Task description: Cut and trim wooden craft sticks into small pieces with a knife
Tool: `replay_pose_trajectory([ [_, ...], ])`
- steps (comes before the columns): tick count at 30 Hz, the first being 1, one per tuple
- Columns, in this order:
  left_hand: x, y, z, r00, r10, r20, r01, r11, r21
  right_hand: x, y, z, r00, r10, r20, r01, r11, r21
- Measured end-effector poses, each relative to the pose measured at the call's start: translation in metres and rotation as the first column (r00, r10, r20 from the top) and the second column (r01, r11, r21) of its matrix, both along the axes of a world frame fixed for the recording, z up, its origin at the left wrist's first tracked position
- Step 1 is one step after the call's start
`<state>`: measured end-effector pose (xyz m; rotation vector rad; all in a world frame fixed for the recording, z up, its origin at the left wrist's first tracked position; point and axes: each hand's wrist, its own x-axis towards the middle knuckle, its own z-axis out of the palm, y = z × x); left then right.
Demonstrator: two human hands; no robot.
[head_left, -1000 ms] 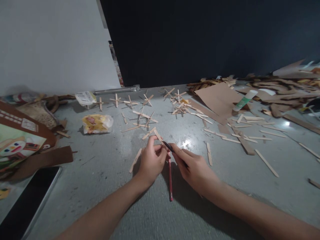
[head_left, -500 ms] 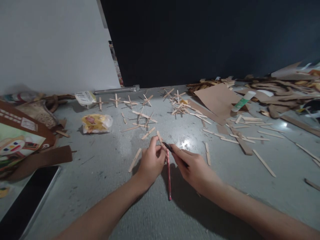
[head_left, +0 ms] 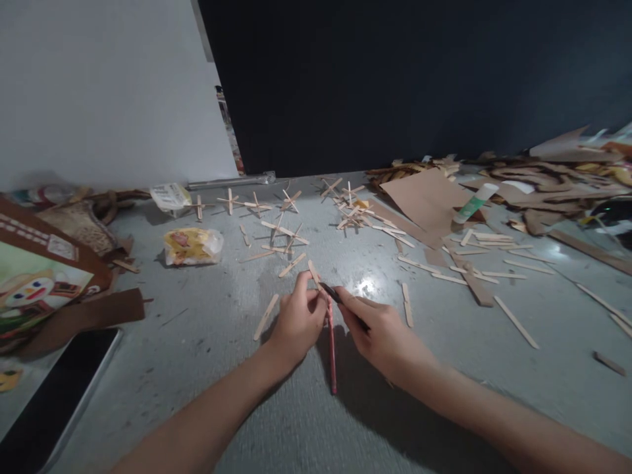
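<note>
My left hand [head_left: 299, 319] is closed, pinching a wooden craft stick [head_left: 313, 270] that slants up from its fingertips. My right hand [head_left: 378, 326] is closed round a dark, slim, knife-like tool [head_left: 330, 291], whose tip meets the craft stick near my left fingers. Most of the tool's length is hidden in my right hand. A red pencil [head_left: 333, 362] lies between my hands, its far end by my left fingertips. To the left of my left hand rests a loose craft stick [head_left: 266, 316], and another craft stick [head_left: 407, 305] lies beyond my right hand.
Several crossed-stick pieces [head_left: 230, 201] stand along the back. A yellow packet [head_left: 192, 246] is at back left, a phone [head_left: 59, 395] at front left. Loose sticks [head_left: 516, 322], cardboard [head_left: 424, 197] and a glue stick [head_left: 475, 203] lie to the right. A dark panel [head_left: 395, 85] rises behind.
The view has shifted slightly, moving the things on the right a little leftward. Both hands keep their grip, and the tool's tip stays at the craft stick.
</note>
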<state>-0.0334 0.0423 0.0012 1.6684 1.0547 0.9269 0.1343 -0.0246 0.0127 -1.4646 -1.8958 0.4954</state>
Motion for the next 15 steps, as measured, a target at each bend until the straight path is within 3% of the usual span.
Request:
replay_pose_trajectory([
  [4,0.0011,0.0001,0.0016,0.998,0.003,0.062,0.001,0.998,-0.061,-0.0005,0.0011,0.0009,0.999,0.019,-0.034,-0.019,1.000,0.001],
  [15,0.0009,0.0007,0.0010,1.000,-0.004,0.017,0.005,1.000,-0.022,0.0006,0.0015,0.0017,0.998,0.012,0.057,-0.010,0.999,-0.031],
])
